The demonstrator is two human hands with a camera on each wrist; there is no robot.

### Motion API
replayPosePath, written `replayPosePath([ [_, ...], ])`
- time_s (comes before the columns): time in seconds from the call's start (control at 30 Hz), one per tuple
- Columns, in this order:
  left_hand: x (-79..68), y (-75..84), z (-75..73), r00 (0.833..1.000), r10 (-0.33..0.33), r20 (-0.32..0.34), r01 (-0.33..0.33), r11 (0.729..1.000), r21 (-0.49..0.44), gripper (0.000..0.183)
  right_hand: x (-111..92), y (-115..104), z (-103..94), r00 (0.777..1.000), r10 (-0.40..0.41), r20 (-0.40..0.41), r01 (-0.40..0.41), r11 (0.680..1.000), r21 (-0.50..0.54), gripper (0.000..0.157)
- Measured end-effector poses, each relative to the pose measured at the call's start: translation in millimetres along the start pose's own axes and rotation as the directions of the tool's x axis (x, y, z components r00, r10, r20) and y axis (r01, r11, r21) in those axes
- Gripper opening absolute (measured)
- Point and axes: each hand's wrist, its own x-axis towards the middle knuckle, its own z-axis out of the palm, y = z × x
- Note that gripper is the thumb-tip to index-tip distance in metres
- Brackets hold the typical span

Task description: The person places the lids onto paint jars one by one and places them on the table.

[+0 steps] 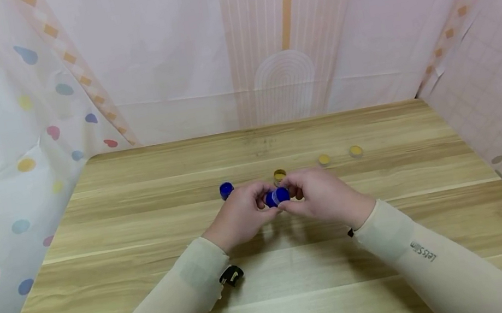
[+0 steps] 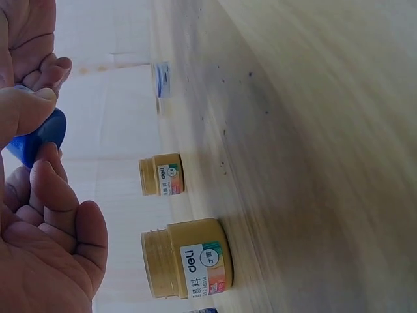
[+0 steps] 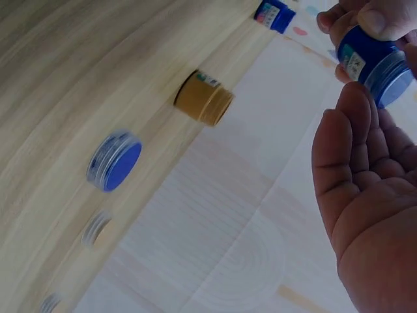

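Observation:
A small blue paint jar (image 1: 278, 197) is held up between both hands over the middle of the table, tilted onto its side. My left hand (image 1: 242, 210) grips its body, the thumb lying across it in the left wrist view. At the other end, my right hand (image 1: 321, 194) has thumb and fingers on the ridged clear lid (image 3: 389, 79). Beyond the hands, a second blue jar (image 1: 226, 190) stands on the left. Two ochre paint jars without lids, one nearer (image 2: 195, 259) and one farther (image 2: 163, 175), show in the left wrist view.
On the wooden table (image 1: 276, 307), a blue lid (image 3: 115, 163) lies beyond my right hand. Farther right are two ochre-lined lids, one nearer (image 1: 324, 159) and another (image 1: 356, 151). Patterned cloth (image 1: 164, 54) hangs behind the table and along both sides.

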Motion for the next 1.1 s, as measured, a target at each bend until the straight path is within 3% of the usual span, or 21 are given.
replayPosePath([
  [0.2,-0.5,-0.4,-0.3,1.0,0.001,-0.003,-0.001,1.0,0.017,0.023,-0.7,0.3,0.5,0.999,-0.052,-0.015,0.052,0.998,-0.03,0.045],
  [0.53,-1.3,0.0,-1.7,1.0,0.003,-0.013,-0.002,0.999,0.05,0.025,-0.4,-0.1,-0.5,0.992,-0.124,-0.005,0.123,0.991,-0.048,0.046],
  [0.73,-1.4,0.2,-1.7,1.0,0.003,-0.012,-0.003,0.999,0.051,0.027,-0.4,-2.5,-0.8,0.993,-0.114,-0.003,0.114,0.991,-0.067,0.047],
  [0.97,-0.6,0.6,-0.7,1.0,0.015,0.0,-0.015,1.0,0.025,0.026,-1.0,-4.3,-0.6,1.0,-0.013,0.021,0.012,1.0,0.013,0.027],
  [1.1,-0.9,0.7,-1.0,1.0,0.01,0.001,-0.01,1.0,0.027,0.027,-1.3,-5.0,-1.6,1.0,-0.015,0.026,0.015,1.0,0.0,0.034],
])
